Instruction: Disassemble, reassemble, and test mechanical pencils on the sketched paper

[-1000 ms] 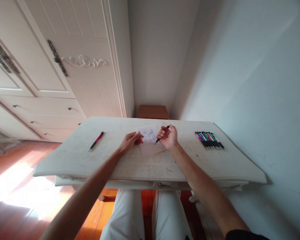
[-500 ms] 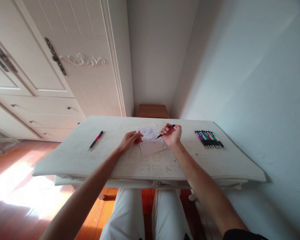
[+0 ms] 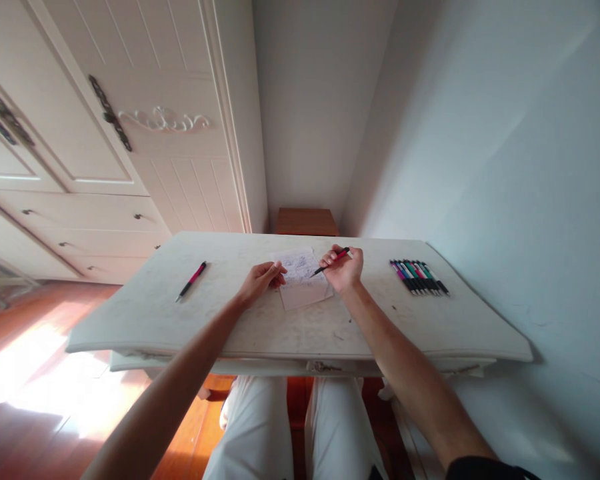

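Observation:
A sheet of paper [image 3: 307,297] lies on the white table, its upper part covered in dense pen scribbles and its lower part bare. My left hand [image 3: 260,281] is at the sheet's left edge, thumb and curled fingers closed at that edge. In my right hand [image 3: 344,270] is a red and black pen [image 3: 340,255], gripped by bent fingers. The pen is tilted, its tip pointing down and left onto the scribbled area; whether the tip touches cannot be made out.
Another red and black pen [image 3: 192,280] lies on the left of the white table [image 3: 145,313]. Several pens [image 3: 419,277] in different colours lie side by side at the right. Beyond the table are a brown wooden box-like piece [image 3: 307,221], a white wardrobe [image 3: 180,180] and walls.
The pen tip in my right hand has shifted very slightly over the scribbled area. My left hand and the sheet stay practically in place.

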